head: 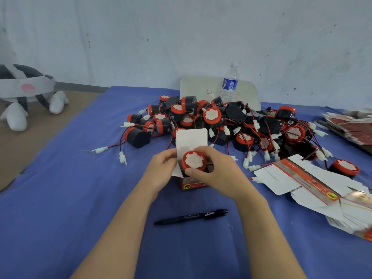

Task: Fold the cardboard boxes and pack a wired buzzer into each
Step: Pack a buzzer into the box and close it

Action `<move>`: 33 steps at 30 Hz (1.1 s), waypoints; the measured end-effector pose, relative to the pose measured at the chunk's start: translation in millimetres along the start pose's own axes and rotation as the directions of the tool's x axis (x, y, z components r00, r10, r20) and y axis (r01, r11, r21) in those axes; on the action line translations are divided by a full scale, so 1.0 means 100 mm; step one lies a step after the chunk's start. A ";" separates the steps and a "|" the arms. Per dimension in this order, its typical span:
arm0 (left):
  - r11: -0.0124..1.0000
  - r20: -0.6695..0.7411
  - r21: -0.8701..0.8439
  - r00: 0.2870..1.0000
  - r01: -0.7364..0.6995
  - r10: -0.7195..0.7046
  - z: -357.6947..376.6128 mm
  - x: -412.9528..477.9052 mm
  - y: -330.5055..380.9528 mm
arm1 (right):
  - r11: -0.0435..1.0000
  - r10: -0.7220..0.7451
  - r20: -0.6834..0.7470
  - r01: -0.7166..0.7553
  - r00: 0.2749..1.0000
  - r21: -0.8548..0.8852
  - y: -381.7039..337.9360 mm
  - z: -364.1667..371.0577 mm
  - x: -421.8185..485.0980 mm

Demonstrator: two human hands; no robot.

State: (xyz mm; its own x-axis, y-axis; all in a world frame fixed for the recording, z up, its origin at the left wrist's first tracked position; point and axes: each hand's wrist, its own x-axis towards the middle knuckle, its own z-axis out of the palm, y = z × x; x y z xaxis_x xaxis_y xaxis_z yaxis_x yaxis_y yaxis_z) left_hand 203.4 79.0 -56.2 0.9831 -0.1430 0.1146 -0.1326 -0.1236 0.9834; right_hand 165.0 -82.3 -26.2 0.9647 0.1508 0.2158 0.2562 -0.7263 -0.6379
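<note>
A small red cardboard box point(190, 184) stands upright on the blue cloth, its white lid flap point(191, 140) raised behind the opening. My left hand point(162, 170) grips the box's left side. My right hand point(213, 171) holds a red-and-black buzzer point(193, 161) with a white face, set in the box's open top. Behind the box lies a big pile of wired buzzers point(231, 123) with red-black leads and white plugs. Flat unfolded boxes point(314, 182) lie at the right.
A black pen point(191, 216) lies in front of the box. A water bottle point(229, 83) and a white board point(203, 89) stand behind the pile. More flat boxes point(350, 125) are stacked far right. A plush toy point(26, 93) sits on the brown surface at left.
</note>
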 end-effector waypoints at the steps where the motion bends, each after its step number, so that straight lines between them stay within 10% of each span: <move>1: 1.000 0.001 0.001 1.000 0.001 -0.001 0.01 0.00 0.00 | 1.000 0.005 0.004 -0.005 1.000 -0.004 -0.01 0.01 0.01; 23: 0.991 -0.060 -0.001 0.989 0.136 -0.136 0.04 0.00 -0.03 | 0.895 0.088 -0.132 -0.136 0.987 -0.424 -0.14 0.15 0.03; 28: 0.985 -0.084 0.043 0.983 0.166 -0.162 0.12 -0.01 -0.05 | 0.976 0.078 -0.015 -0.079 0.997 -0.202 -0.12 0.04 -0.01; 33: 0.980 -0.100 0.134 0.986 0.149 -0.136 0.13 -0.01 -0.02 | 0.951 0.267 -0.303 -0.301 0.915 -0.072 0.06 -0.28 -0.08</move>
State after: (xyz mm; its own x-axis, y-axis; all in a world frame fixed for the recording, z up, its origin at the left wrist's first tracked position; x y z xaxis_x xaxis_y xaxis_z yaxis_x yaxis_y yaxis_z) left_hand 201.2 66.9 -60.5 0.9996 -0.0262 -0.0071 -0.0004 -0.2738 0.9618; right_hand 157.5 -106.5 -10.9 0.9328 -0.2588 0.2509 -0.0513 -0.7842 -0.6183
